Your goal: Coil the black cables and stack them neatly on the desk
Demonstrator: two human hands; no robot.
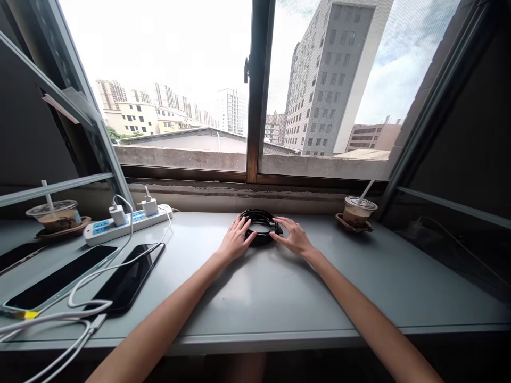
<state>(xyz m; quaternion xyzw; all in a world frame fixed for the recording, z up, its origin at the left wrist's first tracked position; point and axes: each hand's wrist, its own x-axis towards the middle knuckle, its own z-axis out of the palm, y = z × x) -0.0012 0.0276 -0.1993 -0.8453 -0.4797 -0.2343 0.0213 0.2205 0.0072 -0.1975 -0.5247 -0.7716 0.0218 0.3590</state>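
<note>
A coil of black cable (261, 242) lies on the grey tabletop, near the window side. Its loops form a ring, and a small metallic connector end seems to show at the inner right. My left hand (236, 238) rests on the ring's left side, fingers over the loops and thumb along the near edge. From the right, my right hand (294, 236) holds the opposite side, its fingertips and thumb reaching onto the loops. The undersides of both hands are hidden.
On the left, a white power strip (128, 223) holds two chargers, with white cables trailing over phones (128, 276). Iced drink cups stand at the left (56, 215) and right (356, 211). Metal shelf frames flank the grey table (255, 298); a window is behind.
</note>
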